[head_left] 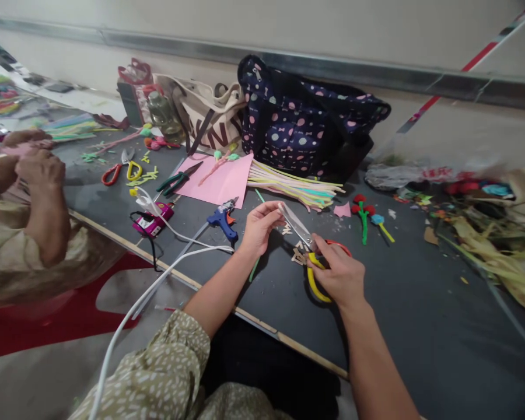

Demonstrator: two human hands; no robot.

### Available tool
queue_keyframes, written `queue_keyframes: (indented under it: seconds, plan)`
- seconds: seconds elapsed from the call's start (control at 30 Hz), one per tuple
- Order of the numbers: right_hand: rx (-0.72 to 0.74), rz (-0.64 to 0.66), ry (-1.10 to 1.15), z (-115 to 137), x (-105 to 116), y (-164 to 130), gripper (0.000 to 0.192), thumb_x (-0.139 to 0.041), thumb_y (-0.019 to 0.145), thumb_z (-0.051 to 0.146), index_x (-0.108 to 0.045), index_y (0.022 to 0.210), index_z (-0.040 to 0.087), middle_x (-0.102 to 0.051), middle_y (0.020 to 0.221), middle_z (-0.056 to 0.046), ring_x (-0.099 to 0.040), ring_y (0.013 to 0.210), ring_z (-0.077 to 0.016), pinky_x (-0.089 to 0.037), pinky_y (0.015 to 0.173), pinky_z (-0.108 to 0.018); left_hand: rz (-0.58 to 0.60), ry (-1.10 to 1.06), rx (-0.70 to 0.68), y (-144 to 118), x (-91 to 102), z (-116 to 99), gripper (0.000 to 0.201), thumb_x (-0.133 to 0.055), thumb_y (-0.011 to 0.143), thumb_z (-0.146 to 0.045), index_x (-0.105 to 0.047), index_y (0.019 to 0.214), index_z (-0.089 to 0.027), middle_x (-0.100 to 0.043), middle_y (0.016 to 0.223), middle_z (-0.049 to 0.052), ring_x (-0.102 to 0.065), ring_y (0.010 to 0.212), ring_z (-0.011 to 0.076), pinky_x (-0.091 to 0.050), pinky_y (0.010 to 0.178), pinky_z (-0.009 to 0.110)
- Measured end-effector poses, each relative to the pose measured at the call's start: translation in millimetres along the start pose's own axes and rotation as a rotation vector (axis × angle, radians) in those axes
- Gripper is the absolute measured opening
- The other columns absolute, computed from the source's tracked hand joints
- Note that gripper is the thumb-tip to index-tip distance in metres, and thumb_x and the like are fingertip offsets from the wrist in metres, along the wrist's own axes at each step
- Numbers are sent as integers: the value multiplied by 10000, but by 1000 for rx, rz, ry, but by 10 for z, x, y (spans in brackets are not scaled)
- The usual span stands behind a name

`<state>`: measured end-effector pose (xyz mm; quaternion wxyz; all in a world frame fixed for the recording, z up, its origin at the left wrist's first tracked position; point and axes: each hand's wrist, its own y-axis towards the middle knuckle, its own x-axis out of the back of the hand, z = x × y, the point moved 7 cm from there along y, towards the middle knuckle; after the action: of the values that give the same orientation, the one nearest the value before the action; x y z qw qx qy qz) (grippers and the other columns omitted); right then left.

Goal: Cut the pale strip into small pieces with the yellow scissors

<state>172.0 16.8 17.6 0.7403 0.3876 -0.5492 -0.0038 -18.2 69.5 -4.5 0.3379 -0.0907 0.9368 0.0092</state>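
My right hand [340, 273] is closed round a pair of scissors [296, 226] near the pivot, one handle yellow and the other red. The blades point up and left towards my left hand [262, 226], whose thumb and fingers are pinched together at the blade tips. Something small and pale shows at those fingertips, too small to name. A thin green strip [254, 269] runs underneath my left hand. Small tan cut pieces [298, 255] lie scattered on the dark table below the scissors. Left of my left hand rests a blue glue gun [224, 221].
Bags, one a dark patterned bag [289, 125], stand along the wall. Pale pipe cleaners [289, 182], pink paper [216, 185], green-handled pliers [179, 179] and a purple power strip [153, 221] lie nearby. A white cable [157, 279] crosses the table edge. Another person's hands [39, 166] are at left.
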Motion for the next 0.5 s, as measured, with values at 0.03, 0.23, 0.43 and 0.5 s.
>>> queue_keyframes:
  seconds: [0.03, 0.23, 0.43, 0.5]
  plan:
    - [5, 1, -19, 8, 9, 4, 447, -613, 851, 376, -607, 1264, 205, -708, 853, -2, -627, 718, -101, -397, 605, -213, -1, 5, -5, -2, 1, -3, 271, -816, 632, -266, -739, 875, -176, -691, 782, 2, -606, 612, 76, -514, 607, 202]
    - [11, -14, -68, 38, 67, 32, 425, -588, 873, 415, -639, 1231, 192, -714, 821, -11, -609, 677, -100, -355, 569, -229, -7, 45, -24, -4, 12, -7, 272, -805, 646, -282, -751, 888, -172, -701, 733, 13, -603, 603, 90, -510, 628, 227]
    - [-51, 72, -68, 2, 20, 31, 422, -557, 878, 428, -647, 1234, 219, -724, 824, -24, -614, 687, -116, -352, 575, -236, -15, 64, -34, -20, 5, -14, 268, -807, 641, -291, -757, 877, -174, -699, 721, 16, -596, 603, 95, -500, 632, 234]
    - [-58, 82, -68, -3, 15, 32, 427, -558, 875, 435, -650, 1233, 222, -725, 824, -27, -612, 683, -119, -350, 573, -238, -15, 65, -37, -22, 3, -16, 268, -808, 641, -291, -759, 877, -175, -699, 723, 16, -594, 603, 94, -500, 631, 234]
